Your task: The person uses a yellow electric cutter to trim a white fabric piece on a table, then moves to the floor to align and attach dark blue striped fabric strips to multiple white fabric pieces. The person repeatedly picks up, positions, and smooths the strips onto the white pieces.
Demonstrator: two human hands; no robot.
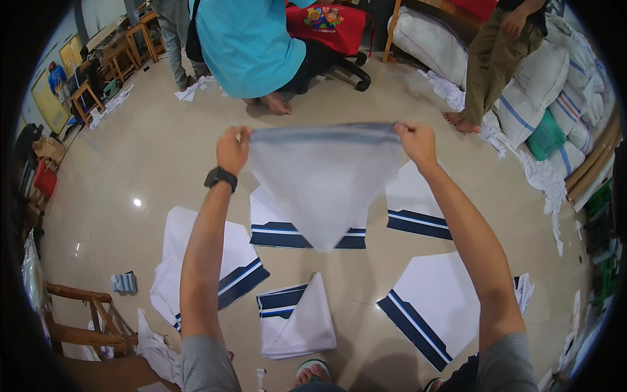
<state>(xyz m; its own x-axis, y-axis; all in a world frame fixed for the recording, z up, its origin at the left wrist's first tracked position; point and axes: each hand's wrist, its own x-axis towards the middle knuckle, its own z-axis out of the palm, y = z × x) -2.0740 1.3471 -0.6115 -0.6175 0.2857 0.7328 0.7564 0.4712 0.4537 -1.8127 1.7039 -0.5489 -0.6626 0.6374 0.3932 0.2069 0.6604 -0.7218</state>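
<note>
A white fabric panel point(320, 176) with a dark band along its top edge hangs stretched between my hands, blurred by motion, its lower end tapering to a point. My left hand point(232, 149), with a black watch on the wrist, pinches its top left corner. At the top right corner, my right hand point(417, 142) grips the same panel. Behind and below it lies a stack of white panels point(274, 212) with navy and blue stripes. Similar striped pieces rest around it: one at left point(228, 255), one at right point(418, 196), one lower right point(437, 294), and a folded one point(300, 326) near my feet.
A crouching person in a turquoise shirt point(248, 46) is ahead, beside a red-covered wheeled chair point(330, 29). Another person stands barefoot point(490, 72) by stacked white sacks point(535, 72). A wooden chair point(85, 320) is at lower left, near a small grey bundle point(123, 282) on the floor.
</note>
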